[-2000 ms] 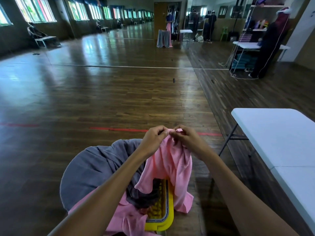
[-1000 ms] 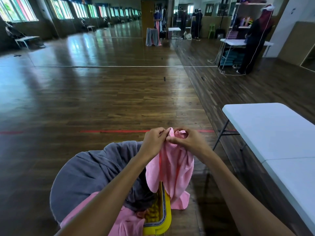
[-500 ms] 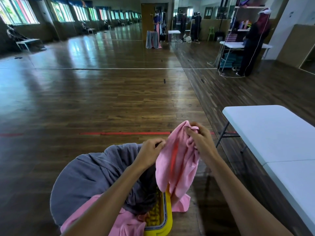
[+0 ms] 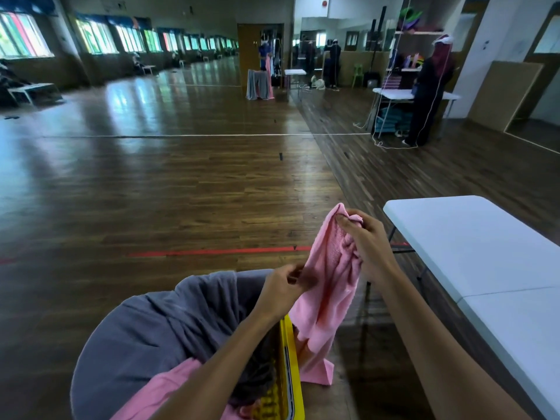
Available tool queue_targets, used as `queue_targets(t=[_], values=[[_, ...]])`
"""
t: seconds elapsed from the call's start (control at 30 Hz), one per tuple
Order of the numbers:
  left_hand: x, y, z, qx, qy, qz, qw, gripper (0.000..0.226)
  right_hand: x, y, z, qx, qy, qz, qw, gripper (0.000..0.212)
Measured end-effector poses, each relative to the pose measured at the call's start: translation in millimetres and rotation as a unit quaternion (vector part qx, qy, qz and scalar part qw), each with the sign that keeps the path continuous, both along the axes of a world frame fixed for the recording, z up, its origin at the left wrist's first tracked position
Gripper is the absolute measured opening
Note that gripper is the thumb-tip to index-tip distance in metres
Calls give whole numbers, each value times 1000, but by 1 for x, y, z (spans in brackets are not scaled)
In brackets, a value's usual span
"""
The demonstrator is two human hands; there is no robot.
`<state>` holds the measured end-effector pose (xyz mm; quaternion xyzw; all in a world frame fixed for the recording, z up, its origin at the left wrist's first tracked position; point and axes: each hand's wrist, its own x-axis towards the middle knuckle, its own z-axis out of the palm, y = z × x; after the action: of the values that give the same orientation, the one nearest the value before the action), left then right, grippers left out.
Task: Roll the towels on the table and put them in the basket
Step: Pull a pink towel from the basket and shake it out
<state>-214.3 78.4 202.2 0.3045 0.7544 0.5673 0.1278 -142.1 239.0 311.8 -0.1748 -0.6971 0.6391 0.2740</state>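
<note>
A pink towel (image 4: 328, 286) hangs in the air over the yellow basket (image 4: 289, 374). My right hand (image 4: 365, 242) grips its bunched top corner, raised above the basket's right rim. My left hand (image 4: 283, 287) is lower, pinching the towel's left edge. A grey towel (image 4: 157, 331) drapes over the basket's left side, and another pink towel (image 4: 169, 392) lies across it near my left forearm. The white table (image 4: 472, 244) stands to the right with nothing on the part I see.
Wooden floor with a red line (image 4: 212, 252) stretches ahead. A person (image 4: 431, 89) stands at a far white table (image 4: 394, 93) with stacked towels under it. A rack with hanging cloths (image 4: 259, 83) is at the back.
Both hands held the pink towel's top together. My right hand has since risen to the right with the corner, and my left hand has slid down along the towel's edge.
</note>
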Motion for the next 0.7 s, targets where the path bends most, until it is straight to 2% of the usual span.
queue_targets(t=[0.2,0.37,0.57,0.7], values=[[-34,8,-6,-21,29,-13,999,34,2,30,16,-3,21,-59,998,19],[-78,36,27,-78,68,9,995,36,0,85,24,38,11,-61,997,15],[-144,122,88,-186,128,87,970,50,-44,178,35,72,6,-54,996,27],[-193,208,113,-243,126,119,954,48,-96,255,49,56,19,-45,997,21]])
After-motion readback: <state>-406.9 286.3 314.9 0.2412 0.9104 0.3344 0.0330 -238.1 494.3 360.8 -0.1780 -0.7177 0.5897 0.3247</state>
